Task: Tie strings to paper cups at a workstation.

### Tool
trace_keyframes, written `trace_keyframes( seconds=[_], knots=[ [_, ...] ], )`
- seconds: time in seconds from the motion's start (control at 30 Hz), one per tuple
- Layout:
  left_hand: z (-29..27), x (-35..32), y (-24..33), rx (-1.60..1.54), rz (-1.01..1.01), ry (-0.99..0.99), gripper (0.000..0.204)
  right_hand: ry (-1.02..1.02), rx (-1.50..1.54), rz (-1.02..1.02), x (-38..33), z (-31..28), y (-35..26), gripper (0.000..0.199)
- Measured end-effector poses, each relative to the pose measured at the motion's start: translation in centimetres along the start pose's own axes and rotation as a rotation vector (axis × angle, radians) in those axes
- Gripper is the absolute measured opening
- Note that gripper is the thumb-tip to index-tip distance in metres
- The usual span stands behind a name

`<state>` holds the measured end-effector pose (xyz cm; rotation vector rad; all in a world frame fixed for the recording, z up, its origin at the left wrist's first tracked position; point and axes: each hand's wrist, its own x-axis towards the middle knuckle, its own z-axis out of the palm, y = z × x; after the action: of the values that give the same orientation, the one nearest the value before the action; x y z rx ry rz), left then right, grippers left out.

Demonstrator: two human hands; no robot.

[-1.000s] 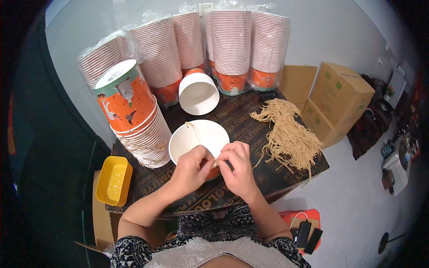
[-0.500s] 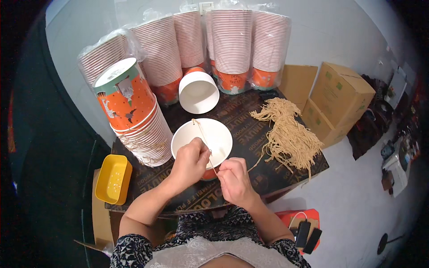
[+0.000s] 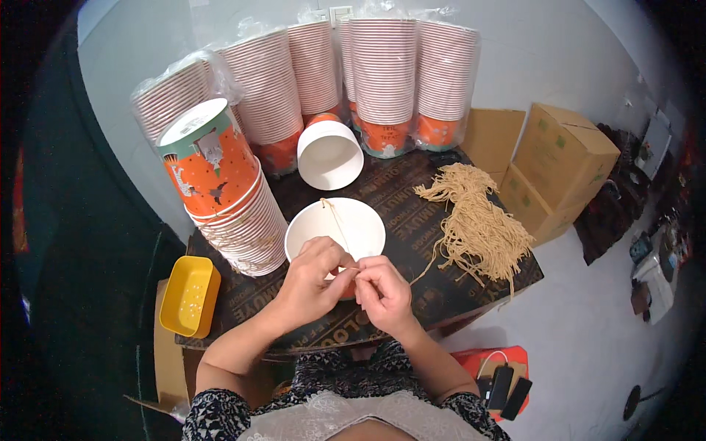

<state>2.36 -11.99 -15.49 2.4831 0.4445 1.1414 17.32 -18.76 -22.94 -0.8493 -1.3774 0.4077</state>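
Note:
An orange paper bucket with a white inside (image 3: 362, 224) stands upright on the table in front of me. A tan string (image 3: 333, 213) is fastened at its far rim and runs across the opening to my fingers. My left hand (image 3: 310, 279) is over the near left rim, thumb and fingers pinching the string. Right beside it, my right hand (image 3: 385, 294) is closed on the string too, the fingertips of both hands almost meeting. The hands cover the near rim and most of the bucket's outside. A loose bundle of tan strings (image 3: 482, 224) lies to the right.
A stack of nested buckets (image 3: 246, 228) with strings rises at left, beside a yellow tub (image 3: 190, 294) holding small pale bits. Another bucket (image 3: 330, 158) lies on its side behind. Plastic-wrapped bucket stacks (image 3: 382, 73) line the wall; cardboard boxes (image 3: 562, 158) stand right.
My two hands have come together over the near rim. The left hand has shifted right and turned, and the right fingertips now meet the left ones at the string.

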Motion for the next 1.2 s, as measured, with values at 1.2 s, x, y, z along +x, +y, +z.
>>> trace_keyframes(
  seconds=[1.2],
  knots=[
    [0.0,-1.6,-0.1,0.022,0.067,-0.047,0.016,0.193,-0.353,-0.231,-1.2,1.2,0.0,0.022]
  ],
)
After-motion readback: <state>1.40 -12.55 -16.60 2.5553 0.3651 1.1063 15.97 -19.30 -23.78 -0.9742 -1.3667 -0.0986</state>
